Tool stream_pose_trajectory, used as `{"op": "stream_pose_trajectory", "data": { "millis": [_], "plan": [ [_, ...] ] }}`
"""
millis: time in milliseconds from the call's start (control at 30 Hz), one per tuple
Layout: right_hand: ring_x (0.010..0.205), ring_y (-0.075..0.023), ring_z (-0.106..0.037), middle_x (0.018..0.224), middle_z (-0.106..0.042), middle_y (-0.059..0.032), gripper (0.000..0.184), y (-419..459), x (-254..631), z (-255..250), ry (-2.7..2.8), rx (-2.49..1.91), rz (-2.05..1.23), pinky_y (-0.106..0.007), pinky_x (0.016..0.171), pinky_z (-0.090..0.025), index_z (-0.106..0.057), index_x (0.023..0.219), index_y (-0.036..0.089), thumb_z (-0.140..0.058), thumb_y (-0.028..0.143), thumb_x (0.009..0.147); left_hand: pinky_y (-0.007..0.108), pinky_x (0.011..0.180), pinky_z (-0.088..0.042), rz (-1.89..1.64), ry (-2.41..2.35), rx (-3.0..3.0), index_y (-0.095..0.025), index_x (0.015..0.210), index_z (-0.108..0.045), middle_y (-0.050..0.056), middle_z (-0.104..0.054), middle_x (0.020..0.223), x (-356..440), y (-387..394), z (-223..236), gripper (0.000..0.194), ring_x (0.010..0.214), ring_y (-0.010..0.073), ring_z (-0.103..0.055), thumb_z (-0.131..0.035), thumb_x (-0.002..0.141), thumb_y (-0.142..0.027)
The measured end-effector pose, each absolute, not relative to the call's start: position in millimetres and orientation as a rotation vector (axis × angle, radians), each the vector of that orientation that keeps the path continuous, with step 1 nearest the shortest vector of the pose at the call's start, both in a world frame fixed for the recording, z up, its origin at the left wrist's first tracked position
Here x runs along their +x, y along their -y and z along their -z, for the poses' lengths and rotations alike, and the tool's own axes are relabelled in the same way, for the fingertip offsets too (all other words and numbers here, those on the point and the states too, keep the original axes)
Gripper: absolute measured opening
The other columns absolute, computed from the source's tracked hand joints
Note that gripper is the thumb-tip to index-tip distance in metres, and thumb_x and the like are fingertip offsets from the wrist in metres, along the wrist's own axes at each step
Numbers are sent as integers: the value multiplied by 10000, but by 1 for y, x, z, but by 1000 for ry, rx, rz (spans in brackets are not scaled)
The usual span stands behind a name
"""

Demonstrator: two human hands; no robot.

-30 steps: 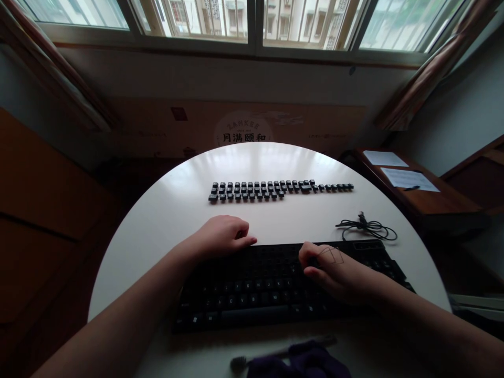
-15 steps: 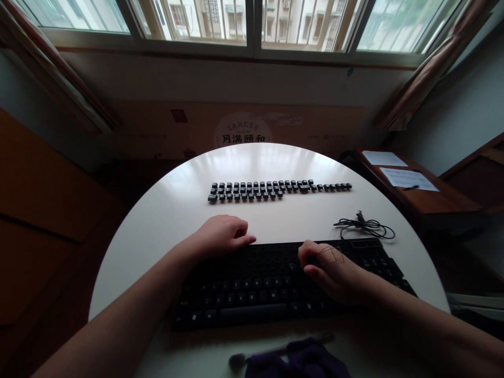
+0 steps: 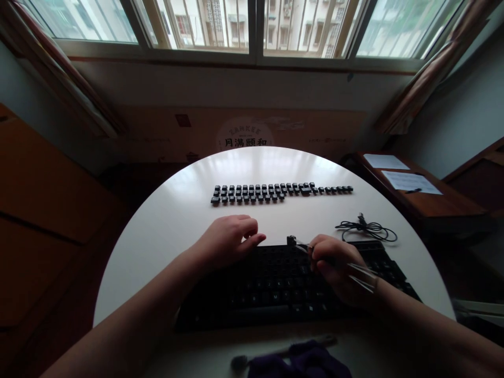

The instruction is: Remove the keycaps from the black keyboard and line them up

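Okay, our right hand [image 3: 334, 265] pinches a wire puller [image 3: 301, 249] with one keycap [image 3: 291, 240]; our left hand's [image 3: 230, 239] grip, can't tell. Loose keycaps [image 3: 257, 187] are out; lower rows [image 3: 275, 296] remain on the keyboard [image 3: 271, 262].

Legible markings: wall panel and keyboard.
Twelve o'clock, panel [image 3: 242, 134]: 月满颐和 under arched lettering, apparently ZANKEE. Six o'clock, keyboard [image 3: 281, 286]: M readable, neighbouring legends blurred. Three o'clock, sheets [image 3: 411, 182]: print too small.

Left hand [image 3: 230, 236]: centre of frame, back upward, fingers loosely curled, thumb [image 3: 258, 239] reaching right
Left arm [image 3: 142, 307]: slanting up from lower left
Right hand [image 3: 340, 260]: right of centre, fingers bent into a grip
Right arm [image 3: 429, 323]: slanting in from lower right
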State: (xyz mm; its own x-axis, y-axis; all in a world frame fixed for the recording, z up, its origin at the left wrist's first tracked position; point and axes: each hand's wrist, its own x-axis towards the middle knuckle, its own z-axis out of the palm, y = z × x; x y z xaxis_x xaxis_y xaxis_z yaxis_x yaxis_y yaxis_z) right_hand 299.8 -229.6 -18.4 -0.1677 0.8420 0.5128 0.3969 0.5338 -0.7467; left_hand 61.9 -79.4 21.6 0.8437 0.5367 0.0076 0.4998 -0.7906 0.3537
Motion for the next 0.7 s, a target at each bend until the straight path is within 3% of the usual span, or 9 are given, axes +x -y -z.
{"op": "stream_pose_trajectory", "data": {
  "millis": [133, 267, 467, 600, 700],
  "plan": [
    [640, -148, -588, 879, -646, -55, 73, 235, 293, 8, 1971, -983, -362, -269, 549, -474, -601, 943, 237, -533, 212, 935, 297, 616, -391, -201, -683, 2653, -222, 880, -577, 35, -656, 874, 67, 117, -41, 341, 742, 196, -575, -492, 942, -547],
    [621, -140, -572, 833, -631, -24, 86, 243, 288, 6, 2030, -924, -274, -250, 536, -458, -623, 990, 230, -570, 251, 925, 284, 609, -396, -162, -674, 2620, -206, 898, -569, 38, -651, 890, 72, 142, -49, 260, 750, 193, -575, -462, 979, -428],
    [687, -172, -545, 862, -609, -77, 226, 240, 283, 0, 2086, -795, -85, -321, 611, -474, -576, 969, 180, -362, 246, 1001, 264, 599, -378, -217, -669, 2450, -202, 810, -564, 10, -623, 783, 75, 139, -49, 171, 695, 165, -541, -506, 924, -316],
    [817, -214, -542, 927, -590, -99, 143, 241, 279, -5, 2092, -864, 124, -390, 738, -510, -589, 953, 165, -448, 182, 947, 262, 574, -351, -285, -741, 2375, -200, 761, -577, 4, -597, 717, 77, 138, -45, 191, 655, 158, -515, -501, 895, -312],
    [1055, -291, -530, 1140, -558, -134, 191, 245, 276, -6, 2056, -968, 276, -509, 935, -458, -606, 941, 185, -415, 167, 936, 263, 561, -337, -315, -770, 2329, -195, 736, -577, 0, -583, 689, 78, 140, -41, 202, 634, 153, -500, -503, 880, -316]
  ]
}}
